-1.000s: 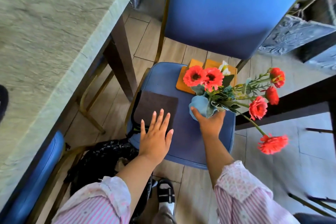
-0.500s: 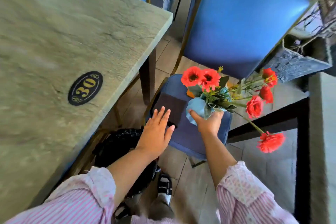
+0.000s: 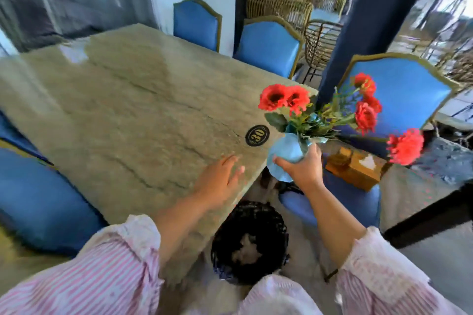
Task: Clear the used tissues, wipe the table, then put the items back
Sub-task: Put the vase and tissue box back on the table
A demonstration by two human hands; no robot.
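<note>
My right hand [image 3: 303, 167] grips a light blue vase [image 3: 285, 152] of red flowers [image 3: 284, 97], held in the air just off the table's near right corner. My left hand [image 3: 220, 179] hovers flat with straight fingers over the stone table [image 3: 128, 110] near its right edge, holding nothing. A wooden tissue box [image 3: 355, 166] with a white tissue showing sits on the seat of the blue chair [image 3: 394, 100] to the right. A black bin [image 3: 250, 240] with pale tissue inside stands on the floor between my arms.
A round black plaque marked 30 [image 3: 257, 135] is set in the tabletop near the vase. Blue chairs [image 3: 268, 46] line the far side and another [image 3: 38, 199] stands at the left. A dark pillar [image 3: 371, 20] rises behind the flowers. A dark table edge [image 3: 430, 215] lies at right.
My right hand has lifted the vase from the chair seat up to table height. My left hand left the chair and moved over the table's edge. The view has swung upward.
</note>
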